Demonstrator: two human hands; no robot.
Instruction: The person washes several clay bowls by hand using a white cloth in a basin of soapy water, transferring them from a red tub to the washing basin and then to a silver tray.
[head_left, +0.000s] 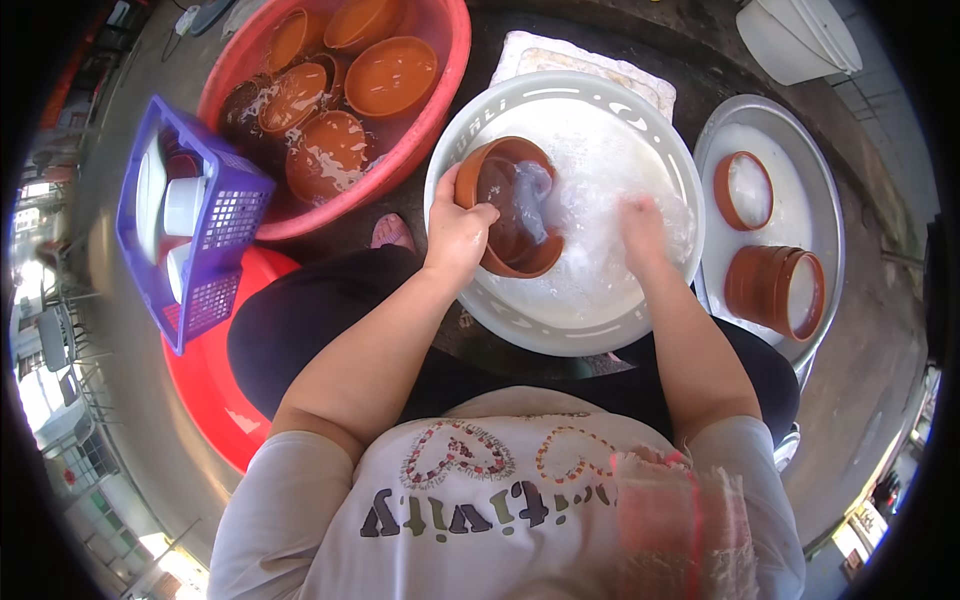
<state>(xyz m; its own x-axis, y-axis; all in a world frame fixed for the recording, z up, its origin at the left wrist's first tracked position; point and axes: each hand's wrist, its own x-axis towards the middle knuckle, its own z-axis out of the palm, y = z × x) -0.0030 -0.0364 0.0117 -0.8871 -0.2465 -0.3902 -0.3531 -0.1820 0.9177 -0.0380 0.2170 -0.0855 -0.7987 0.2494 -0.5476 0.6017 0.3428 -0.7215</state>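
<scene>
My left hand (457, 238) grips the rim of a brown bowl (471, 180), thumb inside and fingers outside. The bowl is tilted over a white plastic basin (555, 337), and cloudy water runs over its lower side. Foamy water (570, 285) fills the basin. My right hand (643, 234) is on the basin's right side, blurred, its fingertips partly lost in the suds. Whether it holds anything there cannot be made out.
At upper left, a pink tub (450, 97) holds several brown bowls in water. A purple basket (225, 161) of white dishes stands by a red basin (217, 390). On the right, a metal basin (829, 195) holds stacked brown bowls (757, 281). A white bucket (791, 45) stands beyond.
</scene>
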